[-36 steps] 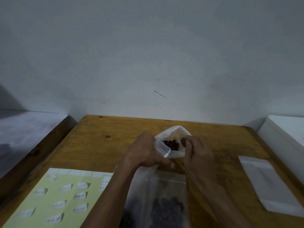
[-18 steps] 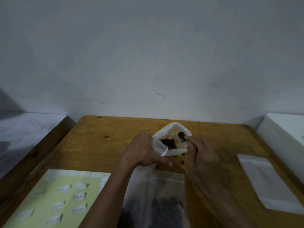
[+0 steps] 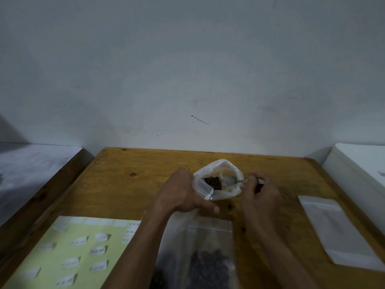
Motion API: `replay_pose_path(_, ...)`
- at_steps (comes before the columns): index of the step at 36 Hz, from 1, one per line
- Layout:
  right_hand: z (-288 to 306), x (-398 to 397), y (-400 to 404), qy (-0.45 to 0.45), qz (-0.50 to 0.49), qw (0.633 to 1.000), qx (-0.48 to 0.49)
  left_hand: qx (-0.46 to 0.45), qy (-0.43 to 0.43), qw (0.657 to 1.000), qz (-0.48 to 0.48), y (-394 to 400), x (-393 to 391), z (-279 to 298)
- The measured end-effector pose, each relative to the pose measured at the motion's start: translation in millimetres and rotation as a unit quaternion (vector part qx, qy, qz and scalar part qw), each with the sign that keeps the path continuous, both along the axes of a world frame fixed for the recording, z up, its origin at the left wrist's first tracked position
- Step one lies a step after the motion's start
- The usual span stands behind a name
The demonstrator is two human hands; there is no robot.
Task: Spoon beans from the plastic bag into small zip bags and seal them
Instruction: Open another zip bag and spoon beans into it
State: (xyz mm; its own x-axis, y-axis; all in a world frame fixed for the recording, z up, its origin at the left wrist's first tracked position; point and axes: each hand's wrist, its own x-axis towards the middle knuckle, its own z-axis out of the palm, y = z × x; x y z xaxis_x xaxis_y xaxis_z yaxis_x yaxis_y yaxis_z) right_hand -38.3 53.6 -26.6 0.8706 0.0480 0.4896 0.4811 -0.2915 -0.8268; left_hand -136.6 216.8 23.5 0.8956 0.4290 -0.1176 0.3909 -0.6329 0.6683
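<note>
left hand [image 3: 183,195] grips small zip bag [image 3: 218,180], mouth open, beans [image 3: 213,182] inside | right hand [image 3: 258,190] at its 3 o'clock pinches spoon [image 3: 231,180], bowl in bag | plastic bag [image 3: 200,257] at 6 o'clock on table [image 3: 129,184]

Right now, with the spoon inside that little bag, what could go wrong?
The left hand grips only one side of the small zip bag, so its open mouth could sag and spill beans. The spoon, pinched by the right hand, might catch the thin rim as it comes out. A few beans may already lie loose on the table.
</note>
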Motion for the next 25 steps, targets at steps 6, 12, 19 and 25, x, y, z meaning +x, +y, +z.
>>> replay_pose_path(6, 6.4, -2.6, -2.1, 0.058, -0.011, 0.993, 0.099, 0.003, -0.002, 1.0, -0.001, 2.5, 0.5, -0.1)
replay_pose_path(12, 15.3, -8.1, -4.2, 0.053, 0.006, 0.986, 0.157, -0.003, 0.003, 1.0, 0.006, 0.9, -1.3, 1.0)
replay_pose_path(19, 15.3, -9.7, -5.5, -0.112, 0.052, 0.991, 0.047, 0.004, 0.0, 1.0, 0.007, -1.1, -1.0, 3.4)
replay_pose_path(25, 7.1, -11.6, -9.6, -0.255, 0.057, 0.957, -0.122, 0.0, -0.006, 1.0, -0.001, -7.4, -2.4, 11.4)
